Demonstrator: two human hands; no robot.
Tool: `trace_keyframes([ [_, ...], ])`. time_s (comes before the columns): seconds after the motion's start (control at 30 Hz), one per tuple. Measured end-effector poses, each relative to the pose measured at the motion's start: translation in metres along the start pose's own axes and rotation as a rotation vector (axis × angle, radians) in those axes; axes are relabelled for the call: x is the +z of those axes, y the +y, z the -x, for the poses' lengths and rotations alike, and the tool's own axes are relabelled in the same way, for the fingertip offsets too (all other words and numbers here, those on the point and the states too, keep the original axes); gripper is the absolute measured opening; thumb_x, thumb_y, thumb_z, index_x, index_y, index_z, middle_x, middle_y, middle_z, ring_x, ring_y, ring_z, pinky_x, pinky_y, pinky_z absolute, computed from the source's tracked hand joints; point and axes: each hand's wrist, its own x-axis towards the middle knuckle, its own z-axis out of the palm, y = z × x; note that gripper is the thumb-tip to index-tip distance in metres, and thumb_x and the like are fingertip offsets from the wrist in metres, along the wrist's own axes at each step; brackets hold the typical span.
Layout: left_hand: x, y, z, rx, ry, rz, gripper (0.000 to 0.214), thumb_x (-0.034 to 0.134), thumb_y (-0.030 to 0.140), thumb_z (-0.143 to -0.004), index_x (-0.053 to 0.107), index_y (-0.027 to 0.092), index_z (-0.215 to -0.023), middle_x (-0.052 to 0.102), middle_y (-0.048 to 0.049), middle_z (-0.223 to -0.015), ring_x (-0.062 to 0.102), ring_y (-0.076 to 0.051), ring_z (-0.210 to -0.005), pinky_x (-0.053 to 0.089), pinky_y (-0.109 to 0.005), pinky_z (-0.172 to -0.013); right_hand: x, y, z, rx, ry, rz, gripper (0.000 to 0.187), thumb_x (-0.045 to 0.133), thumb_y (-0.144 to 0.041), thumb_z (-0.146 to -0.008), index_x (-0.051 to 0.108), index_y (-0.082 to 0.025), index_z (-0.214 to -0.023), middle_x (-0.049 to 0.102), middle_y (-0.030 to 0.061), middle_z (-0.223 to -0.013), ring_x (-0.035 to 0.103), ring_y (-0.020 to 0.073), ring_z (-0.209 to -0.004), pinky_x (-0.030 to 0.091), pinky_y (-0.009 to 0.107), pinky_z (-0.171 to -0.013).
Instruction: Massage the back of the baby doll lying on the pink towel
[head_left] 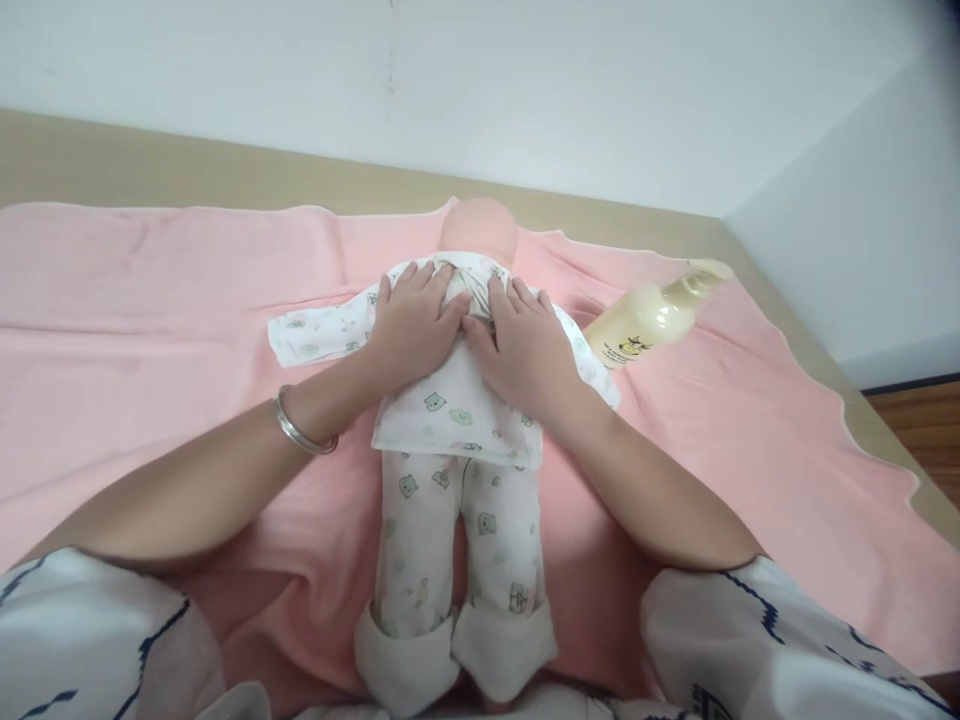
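Head view: a doll [480, 228] wears printed clothes [457, 425].

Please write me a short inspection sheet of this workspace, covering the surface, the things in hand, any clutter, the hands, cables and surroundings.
Surface: pink blanket, creased, spread over a tan top that shows along the far edge.
Job's things: doll, lying with its head away from the person, in a printed shirt and printed trousers with turned-up cuffs.
Clutter: yellow bottle beside the shirt's sleeve; its base is hidden.
Hands: left hand and right hand both rest on the upper shirt, fingers extended; silver bangle on the left arm.
Cables: nothing seen.
Surroundings: white wall behind; brown wooden panel at the right edge.
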Motion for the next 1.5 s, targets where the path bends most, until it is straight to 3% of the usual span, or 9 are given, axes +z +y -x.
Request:
trace_keyframes([
  [0.1, -0.005, 0.015, 0.015, -0.038, -0.013, 0.001, 0.06, 0.027, 0.037, -0.107, 0.044, 0.013, -0.159, 0.037, -0.0141, -0.173, 0.024, -0.033, -0.167, 0.003, -0.069, -0.136, -0.003, 0.014, -0.016, 0.046, -0.044, -0.075, 0.074, 0.026, -0.047, -0.109, 0.028, 0.0, -0.166, 0.033, 0.0212, -0.173, 0.021, 0.0338, -0.166, 0.012, 0.06, -0.136],
  [0.23, -0.005, 0.027, 0.028, -0.029, 0.009, 0.049, 0.055, 0.031, 0.025, -0.103, 0.056, 0.02, -0.151, 0.042, -0.0099, -0.171, 0.03, -0.03, -0.165, -0.007, -0.072, -0.135, -0.004, 0.023, -0.025, 0.037, -0.044, -0.11, 0.076, 0.029, -0.05, -0.108, 0.025, -0.004, -0.168, 0.025, 0.0206, -0.176, 0.017, 0.0358, -0.167, 0.009, 0.064, -0.135],
  [0.37, 0.001, 0.018, 0.021, -0.075, 0.01, 0.121, 0.058, 0.035, 0.03, -0.102, 0.049, 0.032, -0.159, 0.027, -0.0025, -0.178, 0.012, -0.033, -0.17, -0.004, -0.075, -0.133, -0.005, 0.013, -0.014, 0.033, -0.049, -0.029, 0.074, 0.024, -0.046, -0.109, 0.027, 0.002, -0.166, 0.03, 0.024, -0.173, 0.021, 0.0376, -0.166, 0.014, 0.062, -0.135],
  [0.47, 0.001, 0.006, 0.012, -0.098, 0.017, 0.102, 0.061, 0.044, 0.041, -0.101, 0.044, 0.038, -0.162, 0.021, -0.0016, -0.18, 0.002, -0.042, -0.169, -0.003, -0.081, -0.128, -0.003, 0.003, 0.002, -0.001, 0.007, 0.074, 0.067, 0.024, -0.04, -0.11, 0.032, -0.005, -0.167, 0.039, 0.0236, -0.169, 0.031, 0.0383, -0.162, 0.02, 0.065, -0.133],
  [0.6, -0.002, -0.001, 0.007, -0.069, 0.007, 0.034, 0.065, 0.043, 0.05, -0.101, 0.041, 0.034, -0.164, 0.032, -0.0085, -0.176, 0.011, -0.045, -0.167, -0.005, -0.083, -0.126, 0.001, -0.002, 0.012, -0.001, 0.099, 0.137, 0.062, 0.028, -0.041, -0.111, 0.039, -0.015, -0.166, 0.047, 0.0208, -0.165, 0.035, 0.0411, -0.16, 0.02, 0.07, -0.131],
  [0.73, -0.006, 0.007, 0.014, -0.063, -0.018, 0.009, 0.062, 0.032, 0.043, -0.104, 0.042, 0.024, -0.163, 0.036, -0.0117, -0.174, 0.018, -0.038, -0.168, -0.007, -0.078, -0.13, -0.001, 0.007, -0.003, 0.069, -0.003, 0.046, 0.068, 0.031, -0.051, -0.11, 0.029, -0.018, -0.17, 0.034, 0.0202, -0.172, 0.022, 0.0425, -0.165, 0.02, 0.07, -0.13],
  [0.93, -0.001, 0.017, 0.026, -0.017, -0.018, 0.091, 0.059, 0.025, 0.033, -0.107, 0.043, 0.016, -0.161, 0.034, -0.013, -0.175, 0.014, -0.031, -0.169, 0.0, -0.072, -0.134, -0.003, 0.022, -0.022, 0.055, -0.044, 0.004, 0.074, 0.032, -0.053, -0.109, 0.023, -0.013, -0.171, 0.026, 0.0231, -0.175, 0.016, 0.0433, -0.166, 0.014, 0.072, -0.13],
  [1.27, 0.002, 0.0, 0.003, -0.102, 0.018, 0.052, 0.067, 0.037, 0.044, -0.102, 0.035, 0.025, -0.166, 0.027, -0.0068, -0.178, 0.015, -0.033, -0.169, -0.004, -0.066, -0.136, -0.004, -0.004, 0.007, -0.033, 0.007, 0.103, 0.071, 0.032, -0.041, -0.108, 0.036, 0.005, -0.161, 0.041, 0.0271, -0.167, 0.033, 0.0371, -0.161, 0.021, 0.058, -0.135],
  [1.5, 0.004, 0.016, 0.027, -0.048, 0.022, 0.031, 0.064, 0.03, 0.038, -0.105, 0.038, 0.015, -0.164, 0.031, -0.0105, -0.176, 0.015, -0.032, -0.169, 0.006, -0.064, -0.138, -0.012, 0.016, -0.021, 0.117, -0.096, -0.051, 0.076, 0.033, -0.051, -0.109, 0.023, -0.007, -0.17, 0.018, 0.0174, -0.178, 0.013, 0.0341, -0.168, 0.015, 0.06, -0.136],
])
